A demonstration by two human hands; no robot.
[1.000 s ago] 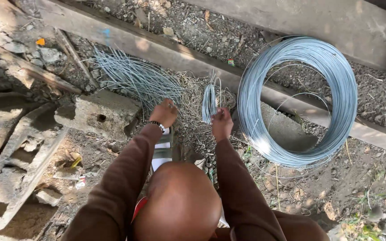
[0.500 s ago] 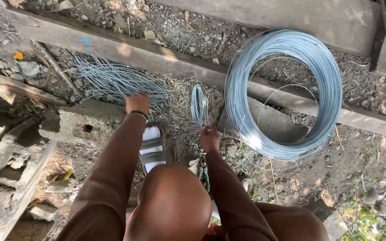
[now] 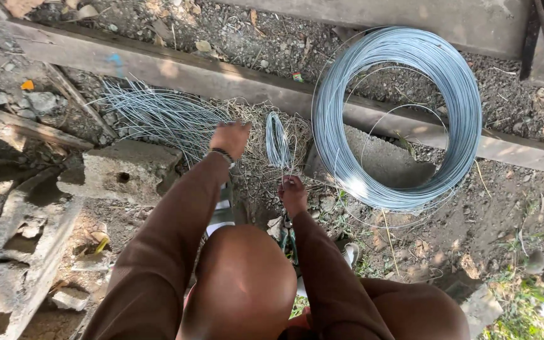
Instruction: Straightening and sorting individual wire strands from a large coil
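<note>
Holding a small wire loop upright on gravel beside the big coil.

Right hand (image 3: 294, 195) pinched shut on the lower end of the small wire loop (image 3: 277, 140), standing upright on the ground between the bundle of cut wires (image 3: 158, 113) and the large wire coil (image 3: 398, 116) leaning on the wooden beam (image 3: 177, 72). Left hand (image 3: 229, 138) reaching over the cut wires by the concrete block (image 3: 124, 170); grip there impossible to tell. Best done, probably, by keeping the pinch firm so the loop stays closed, and lifting one strand cleanly to avoid tangling.
</note>
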